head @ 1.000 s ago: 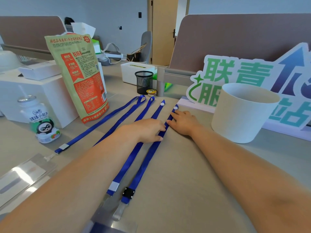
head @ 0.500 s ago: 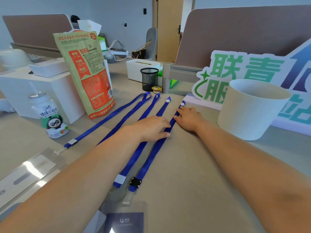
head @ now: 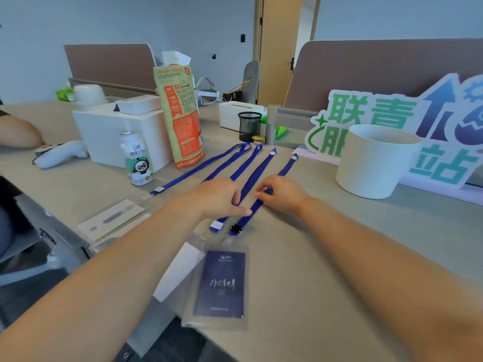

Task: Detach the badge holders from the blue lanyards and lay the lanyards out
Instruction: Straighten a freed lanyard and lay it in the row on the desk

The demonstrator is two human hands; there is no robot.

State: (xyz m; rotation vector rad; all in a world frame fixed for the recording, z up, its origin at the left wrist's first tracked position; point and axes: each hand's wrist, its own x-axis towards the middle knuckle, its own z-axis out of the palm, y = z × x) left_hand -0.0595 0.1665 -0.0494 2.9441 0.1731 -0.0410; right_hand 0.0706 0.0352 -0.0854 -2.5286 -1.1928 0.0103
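Head view. Gripping one lanyard (head: 257,169) with left hand (head: 218,197), pinching neighbouring lanyard (head: 287,168) with right hand (head: 283,194), beyond badge holder (head: 222,283) on tabletop (head: 86,186).

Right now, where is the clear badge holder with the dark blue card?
Low in the middle of the head view, the badge holder lies flat, just nearer the person than the black clip of the rightmost lanyard.

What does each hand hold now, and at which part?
The right hand pinches the rightmost blue lanyard at mid-strap. The left hand seems to pinch the neighbouring lanyard, also at mid-strap, above its white end piece.
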